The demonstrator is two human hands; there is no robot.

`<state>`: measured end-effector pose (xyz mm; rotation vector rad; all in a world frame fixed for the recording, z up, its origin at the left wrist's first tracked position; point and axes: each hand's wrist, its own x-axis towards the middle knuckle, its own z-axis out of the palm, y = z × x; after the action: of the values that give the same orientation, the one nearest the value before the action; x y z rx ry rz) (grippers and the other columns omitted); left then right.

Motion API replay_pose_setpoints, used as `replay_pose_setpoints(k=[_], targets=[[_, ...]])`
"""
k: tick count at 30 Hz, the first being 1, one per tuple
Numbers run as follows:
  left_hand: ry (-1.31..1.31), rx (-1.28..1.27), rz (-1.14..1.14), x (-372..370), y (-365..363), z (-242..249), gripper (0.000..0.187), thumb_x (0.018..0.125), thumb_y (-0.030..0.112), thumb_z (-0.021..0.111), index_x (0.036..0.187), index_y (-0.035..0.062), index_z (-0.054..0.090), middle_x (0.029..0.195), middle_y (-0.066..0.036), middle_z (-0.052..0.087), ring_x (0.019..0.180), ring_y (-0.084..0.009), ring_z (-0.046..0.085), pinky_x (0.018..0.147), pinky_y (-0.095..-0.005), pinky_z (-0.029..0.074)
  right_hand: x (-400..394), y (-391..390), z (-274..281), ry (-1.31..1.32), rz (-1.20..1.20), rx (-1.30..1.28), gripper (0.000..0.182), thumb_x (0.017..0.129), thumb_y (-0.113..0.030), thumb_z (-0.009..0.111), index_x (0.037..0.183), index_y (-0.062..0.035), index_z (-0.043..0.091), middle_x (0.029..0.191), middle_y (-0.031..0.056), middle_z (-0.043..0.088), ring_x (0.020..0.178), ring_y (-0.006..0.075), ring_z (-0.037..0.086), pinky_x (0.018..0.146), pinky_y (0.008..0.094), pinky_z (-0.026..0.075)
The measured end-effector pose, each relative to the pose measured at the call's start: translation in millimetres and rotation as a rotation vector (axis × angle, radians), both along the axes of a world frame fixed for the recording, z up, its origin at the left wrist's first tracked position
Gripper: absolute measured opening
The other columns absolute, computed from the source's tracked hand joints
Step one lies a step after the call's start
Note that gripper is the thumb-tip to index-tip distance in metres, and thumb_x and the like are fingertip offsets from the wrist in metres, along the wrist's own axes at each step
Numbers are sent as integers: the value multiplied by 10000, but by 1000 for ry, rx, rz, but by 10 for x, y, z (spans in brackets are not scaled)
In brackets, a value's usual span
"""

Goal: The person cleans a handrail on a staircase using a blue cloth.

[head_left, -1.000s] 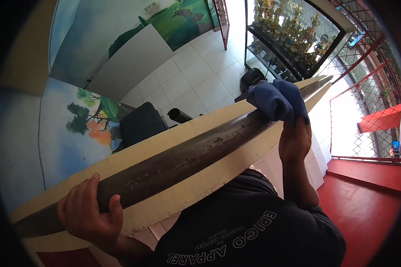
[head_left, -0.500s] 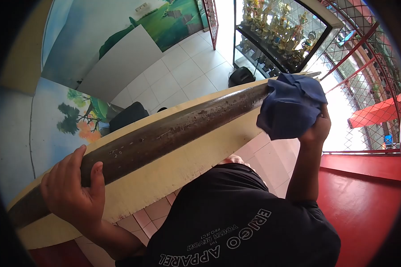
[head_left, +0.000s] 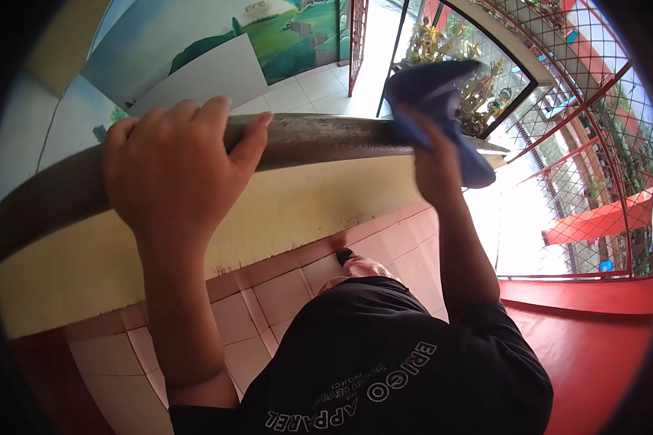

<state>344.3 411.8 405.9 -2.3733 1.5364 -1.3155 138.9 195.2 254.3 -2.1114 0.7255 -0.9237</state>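
Note:
A thick brown metal handrail (head_left: 326, 134), with scuffed and worn paint, runs across the view along the top of a yellow low wall (head_left: 297, 196). My left hand (head_left: 174, 167) is wrapped over the rail at the left, with the thumb toward the right. At the right, my right hand (head_left: 439, 163) grips a dark blue cloth (head_left: 428, 87) against the rail's far part. The cloth is partly blurred, and its upper end flares up above the rail. The rail under the cloth is hidden.
Behind the rail stands a glass case with trophies (head_left: 479, 94). A red wire-mesh grille (head_left: 573, 130) is on the right, above a red ledge (head_left: 580, 297). Pink floor tiles (head_left: 283, 297) lie below the wall. A painted mural (head_left: 290, 36) covers the back wall.
The view has shifted, so the rail looks more level. My left hand has moved right and up in the view. My right hand and the cloth have shifted left, and the cloth has changed shape.

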Motion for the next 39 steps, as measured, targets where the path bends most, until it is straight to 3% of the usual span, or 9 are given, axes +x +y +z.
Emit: replay_pose_setpoints(k=[2, 4, 8, 9, 12, 16, 24, 30, 39], targets=[[-13, -23, -9, 29, -5, -18, 347, 879, 508, 687, 888, 171, 768, 775, 17, 721, 722, -190, 668, 777, -365, 460, 198, 184, -86, 94, -95, -334, 510, 955, -88, 597, 1457, -118, 511, 1488, 141, 530, 1427, 329, 443, 1189, 454, 308], [-24, -42, -23, 45, -8, -16, 374, 879, 529, 674, 840, 167, 758, 703, 8, 684, 660, -194, 644, 727, -362, 444, 151, 97, -94, 52, 5, -202, 540, 947, -109, 615, 1472, -122, 491, 1516, 131, 500, 1456, 335, 394, 1223, 485, 251], [-4, -51, -55, 67, 11, -14, 387, 880, 534, 668, 797, 164, 746, 639, -5, 649, 588, -209, 610, 683, -362, 426, -29, 150, 39, 154, -219, -420, 431, 909, -110, 644, 1332, -78, 563, 1397, 158, 571, 1364, 363, 476, 1126, 503, 358], [-3, -62, -68, 72, 12, -25, 391, 880, 535, 666, 788, 163, 744, 624, -8, 641, 573, -214, 602, 673, -363, 422, -44, 168, 4, 116, -291, -421, 385, 888, -53, 613, 1270, -49, 566, 1185, 189, 633, 1160, 388, 588, 998, 491, 452], [-10, -92, -92, 78, 17, -39, 404, 879, 538, 663, 754, 160, 731, 589, -17, 622, 555, -221, 594, 656, -364, 422, -99, 162, -134, 104, -308, -238, 373, 882, -1, 543, 1252, -41, 563, 1032, 158, 653, 970, 328, 647, 889, 410, 520], [-37, -111, -102, 102, 17, -47, 429, 885, 545, 651, 712, 156, 700, 555, -34, 604, 532, -229, 592, 637, -372, 419, -92, -102, 104, -596, -216, 455, 319, 894, 13, 403, 1146, -55, 586, 1015, 94, 655, 938, 152, 638, 771, 287, 523], [-26, -88, -67, 66, 24, -32, 414, 864, 542, 675, 675, 174, 704, 554, -13, 631, 530, -192, 623, 689, -380, 437, -238, -291, 1039, 488, -243, -254, 383, 838, -240, 643, 1183, -129, 520, 978, 223, 699, 929, 405, 696, 846, 468, 536], [83, 16, 37, -7, 17, 50, 444, 905, 579, 619, 847, 162, 758, 635, -49, 676, 640, -228, 669, 662, -367, 434, -233, -453, 1465, 605, -312, -586, 450, 773, -368, 732, 1107, -84, 631, 982, 165, 727, 956, 336, 716, 842, 452, 545], [708, 324, -235, -496, -1127, 149, 790, 822, 610, 714, 1444, 163, 518, 1184, -147, 695, 1186, -332, 635, 1016, -454, 492, 27, -350, 1732, 533, -187, -553, 402, 753, -388, 798, 981, -68, 713, 888, 141, 740, 813, 317, 730, 781, 431, 560]])
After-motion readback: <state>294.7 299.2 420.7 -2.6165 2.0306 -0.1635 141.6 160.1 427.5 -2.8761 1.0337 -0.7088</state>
